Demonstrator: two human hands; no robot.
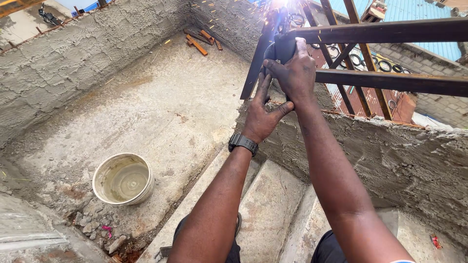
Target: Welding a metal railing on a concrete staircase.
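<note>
The right hand [296,68] is closed around the dark body of a handheld power tool, apparently an angle grinder [282,46], fingers wrapped over its top. The left hand [263,114] sits just below, at 7 o'clock from the right hand, fingers extended upward along the tool's underside and thumb pressed against the right wrist; a black wristwatch [243,142] is on the left wrist. The grinder's long axis runs from the hands toward 12 o'clock, working end pointing up and away from the person. Its tip meets the metal frame, where bright sparks [280,5] scatter; the disc itself is hidden by glare.

The rusty steel railing [390,31] extends from the contact point toward 3 o'clock as two horizontal bars, with slanted members between them. It stands on a rough cement wall [390,156] that runs toward 4 o'clock.

At 8 o'clock from the hands, well apart, a white plastic bucket [100,187] stands upright on the concrete floor [161,107]. It holds a shallow layer of murky, grey-brown water. Loose rubble [90,226] lies just beside the bucket at 6 o'clock. Short rusty steel offcuts [200,41] lie on the floor in the far corner, at 10 o'clock from the hands. Concrete steps [268,204] descend beneath the forearms.
</note>
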